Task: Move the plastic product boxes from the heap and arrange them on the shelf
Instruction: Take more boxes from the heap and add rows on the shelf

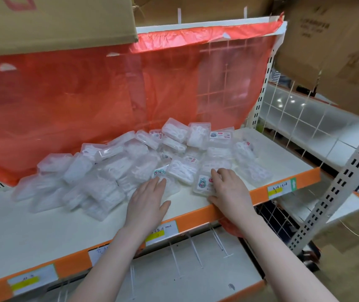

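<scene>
Head view: right hand (228, 188) on box (203, 185)

- Bright, even overhead light; soft, faint shadows on the white shelf (43, 225).
- Ceiling lights glint off the neighbouring glossy shelf panel (294, 105).
- Wide-angle bending at the edges; the upright post (335, 192) leans.
- Slight overall softness.

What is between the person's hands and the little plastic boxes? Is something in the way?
Nothing visible. The left hand lies flat at the front edge of the heap, and the right hand already touches a labelled box. The bare shelf in front of the heap looks open too.
</scene>
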`<action>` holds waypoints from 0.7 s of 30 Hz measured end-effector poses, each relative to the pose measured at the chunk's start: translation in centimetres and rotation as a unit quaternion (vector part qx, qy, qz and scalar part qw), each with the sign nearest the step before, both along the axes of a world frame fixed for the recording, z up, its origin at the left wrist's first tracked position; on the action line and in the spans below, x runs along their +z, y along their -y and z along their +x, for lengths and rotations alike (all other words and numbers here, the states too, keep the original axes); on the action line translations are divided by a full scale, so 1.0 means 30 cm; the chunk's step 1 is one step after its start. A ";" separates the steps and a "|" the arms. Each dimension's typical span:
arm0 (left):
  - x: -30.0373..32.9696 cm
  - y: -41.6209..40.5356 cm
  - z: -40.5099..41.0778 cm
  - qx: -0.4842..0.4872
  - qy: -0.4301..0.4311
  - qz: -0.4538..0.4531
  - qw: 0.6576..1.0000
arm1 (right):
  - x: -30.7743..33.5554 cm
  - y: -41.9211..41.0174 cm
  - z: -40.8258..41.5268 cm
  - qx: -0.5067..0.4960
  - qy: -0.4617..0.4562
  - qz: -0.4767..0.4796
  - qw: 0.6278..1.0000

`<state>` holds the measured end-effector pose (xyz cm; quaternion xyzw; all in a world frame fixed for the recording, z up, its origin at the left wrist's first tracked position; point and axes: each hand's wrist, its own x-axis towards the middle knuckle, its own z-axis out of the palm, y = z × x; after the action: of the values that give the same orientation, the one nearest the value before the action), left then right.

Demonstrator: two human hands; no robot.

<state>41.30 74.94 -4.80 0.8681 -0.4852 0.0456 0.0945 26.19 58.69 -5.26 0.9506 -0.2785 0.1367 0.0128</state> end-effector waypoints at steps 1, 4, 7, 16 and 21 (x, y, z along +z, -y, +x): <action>0.006 0.001 0.007 -0.004 0.007 0.002 1.000 | 0.003 0.001 0.006 0.001 -0.002 0.001 1.000; 0.023 0.009 0.022 -0.014 0.026 0.005 1.000 | 0.011 -0.001 0.014 -0.002 -0.003 0.002 1.000; 0.028 0.013 0.025 -0.016 0.031 0.009 0.999 | 0.014 -0.009 0.012 -0.016 0.002 0.014 1.000; 0.000 -0.059 0.022 -0.044 -0.014 -0.028 0.999 | 0.043 -0.037 0.002 -0.047 0.059 0.052 0.996; 0.002 -0.047 0.023 -0.010 -0.018 -0.039 0.999 | 0.057 -0.059 -0.001 -0.052 0.039 0.082 0.995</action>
<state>42.00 76.34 -4.73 0.8593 -0.4903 0.0481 0.1376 26.17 60.46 -3.55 0.9266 -0.3382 0.1496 -0.0689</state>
